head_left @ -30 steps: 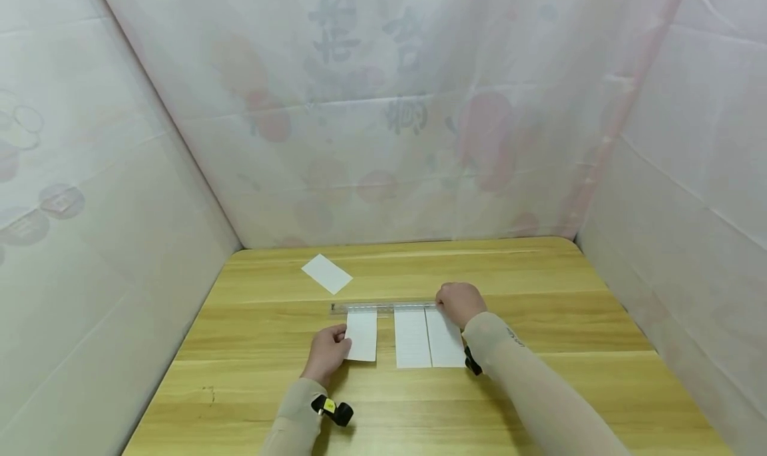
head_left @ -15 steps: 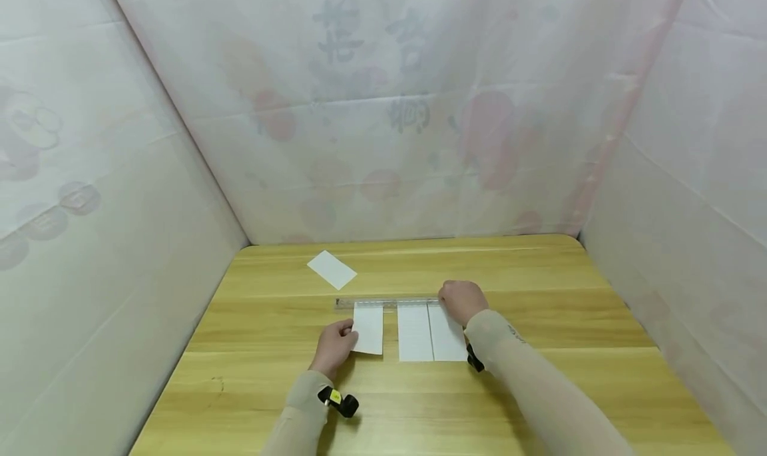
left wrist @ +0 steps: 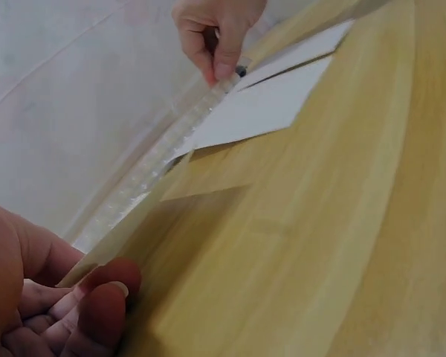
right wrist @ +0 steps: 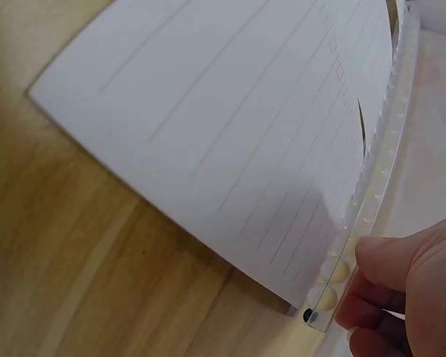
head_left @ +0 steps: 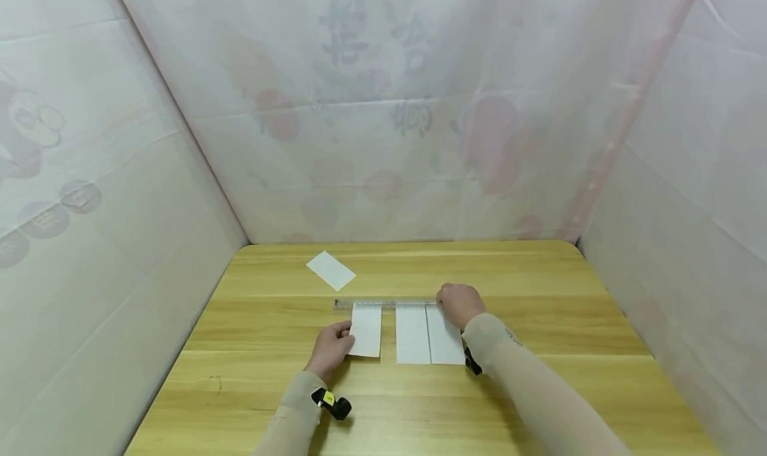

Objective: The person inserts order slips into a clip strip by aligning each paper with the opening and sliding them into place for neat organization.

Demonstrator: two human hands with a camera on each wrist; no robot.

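Observation:
My left hand (head_left: 329,349) pinches the left edge of a white paper card (head_left: 366,329) between thumb and fingers; the card's near end casts a shadow on the wood in the left wrist view. At its top the card meets a long clear plastic ruler-like strip (head_left: 388,304). My right hand (head_left: 460,305) grips the strip's right end, thumb on top, by a black dot and round marks seen in the right wrist view. Two more cards, a middle one (head_left: 412,335) and a right one (head_left: 446,336), lie side by side below the strip. Printed lines (right wrist: 230,134) show on the right one.
A loose white card (head_left: 331,271) lies slanted at the back left of the wooden table (head_left: 252,376). Pale printed cloth walls (head_left: 383,110) enclose the table at the back and both sides. Each wrist wears a black camera, the left one (head_left: 332,403) plainly seen.
The left card has shifted slightly rightward, narrowing the gap to the middle card. My right hand stays on the strip's end. The head view has moved a little.

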